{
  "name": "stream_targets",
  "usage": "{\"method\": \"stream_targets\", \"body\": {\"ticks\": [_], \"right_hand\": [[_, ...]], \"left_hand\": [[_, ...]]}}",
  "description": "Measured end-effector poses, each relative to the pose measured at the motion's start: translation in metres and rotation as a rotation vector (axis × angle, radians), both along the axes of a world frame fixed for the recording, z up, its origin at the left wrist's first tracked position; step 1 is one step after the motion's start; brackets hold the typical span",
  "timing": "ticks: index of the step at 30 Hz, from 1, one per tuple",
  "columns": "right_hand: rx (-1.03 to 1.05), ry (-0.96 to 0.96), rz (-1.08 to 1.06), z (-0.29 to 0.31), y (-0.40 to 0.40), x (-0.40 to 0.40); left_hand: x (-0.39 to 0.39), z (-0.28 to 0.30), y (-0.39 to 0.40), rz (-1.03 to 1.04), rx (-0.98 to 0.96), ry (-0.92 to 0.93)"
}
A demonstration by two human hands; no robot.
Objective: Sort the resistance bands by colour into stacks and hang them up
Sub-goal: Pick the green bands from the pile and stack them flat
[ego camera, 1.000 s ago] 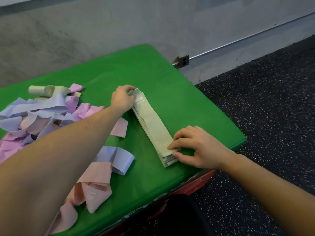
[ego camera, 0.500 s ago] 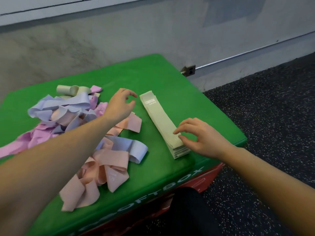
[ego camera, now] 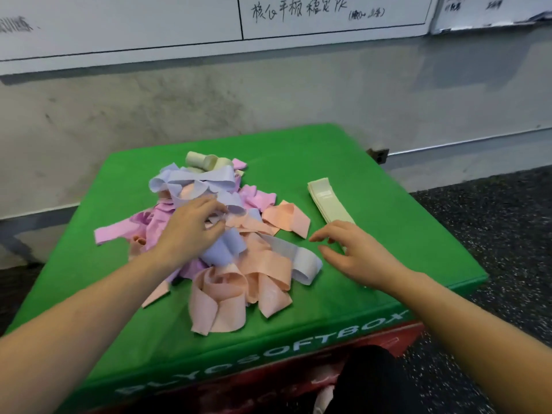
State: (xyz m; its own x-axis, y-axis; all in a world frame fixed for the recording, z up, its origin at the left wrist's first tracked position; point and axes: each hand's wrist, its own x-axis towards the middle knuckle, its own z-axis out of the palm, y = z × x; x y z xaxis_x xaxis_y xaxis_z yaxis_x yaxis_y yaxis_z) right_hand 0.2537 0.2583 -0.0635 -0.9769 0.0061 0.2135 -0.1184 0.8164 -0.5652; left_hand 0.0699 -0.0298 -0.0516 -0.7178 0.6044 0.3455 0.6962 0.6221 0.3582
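A tangled heap of resistance bands (ego camera: pixel 221 234) in lilac, pink and peach lies in the middle of the green soft box (ego camera: pixel 373 294). A pale green band (ego camera: pixel 206 161) curls at the heap's far edge. To the right lies a neat stack of pale green bands (ego camera: pixel 327 201). My left hand (ego camera: pixel 191 228) rests on the heap with fingers spread over lilac and peach bands, holding nothing that I can see. My right hand (ego camera: pixel 355 252) hovers with loose fingers beside the near end of the green stack, covering that end.
The box stands against a grey wall (ego camera: pixel 268 100) with a whiteboard (ego camera: pixel 328 16) above. Dark speckled floor (ego camera: pixel 493 234) lies to the right. A metal rail with a bracket (ego camera: pixel 378 155) runs along the wall's base. The box's red lower part (ego camera: pixel 388 342) shows in front.
My left hand left the far end of the green stack and moved left onto the mixed heap. My right hand lifted off the stack's near end. The view tilted up.
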Motion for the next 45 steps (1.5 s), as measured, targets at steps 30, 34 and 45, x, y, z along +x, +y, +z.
{"method": "stream_targets", "body": {"ticks": [30,34,45], "right_hand": [[-0.156,0.091,-0.012,0.01,-0.08,-0.291],[-0.078,0.033,0.025,0.014,-0.098,-0.333],[0.321,-0.123,-0.085,-0.045,-0.105,-0.394]], "left_hand": [[-0.153,-0.053,-0.033,0.105,-0.198,-0.14],[-0.147,-0.066,-0.046,0.09,-0.081,-0.092],[-0.133,-0.097,-0.039,0.231,0.037,0.244]]}}
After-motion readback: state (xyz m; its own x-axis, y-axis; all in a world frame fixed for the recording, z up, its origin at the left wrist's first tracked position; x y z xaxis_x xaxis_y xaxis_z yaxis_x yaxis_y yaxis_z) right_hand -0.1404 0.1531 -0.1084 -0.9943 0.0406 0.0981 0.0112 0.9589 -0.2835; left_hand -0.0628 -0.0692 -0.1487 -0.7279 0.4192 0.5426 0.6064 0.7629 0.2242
